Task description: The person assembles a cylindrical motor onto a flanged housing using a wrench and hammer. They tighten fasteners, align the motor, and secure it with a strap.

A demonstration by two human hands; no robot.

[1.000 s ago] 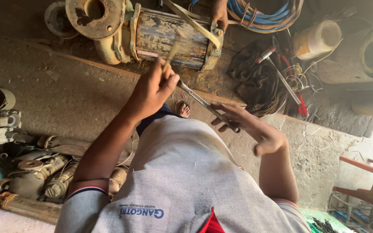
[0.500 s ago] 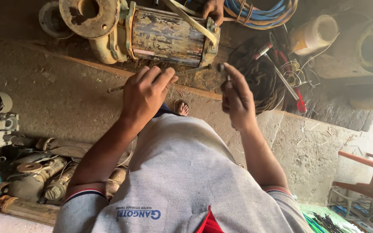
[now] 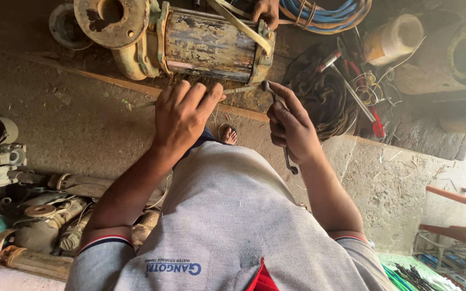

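Now the spanner [image 3: 277, 116] is gripped in the right hand [image 3: 292, 126] alone (earlier steadied by both), while the left hand [image 3: 182, 116], fingers loosely curled, is lowered toward the rusty pump [image 3: 211, 46].

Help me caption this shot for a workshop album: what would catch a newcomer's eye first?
First, the big rusty pump motor lying along the top, with its round flange at the upper left. Just below it, the person's two hands meet: the left hand reaches toward a thin rod, while the right hand grips a slim metal spanner. A blue cable coil sits at the top right.
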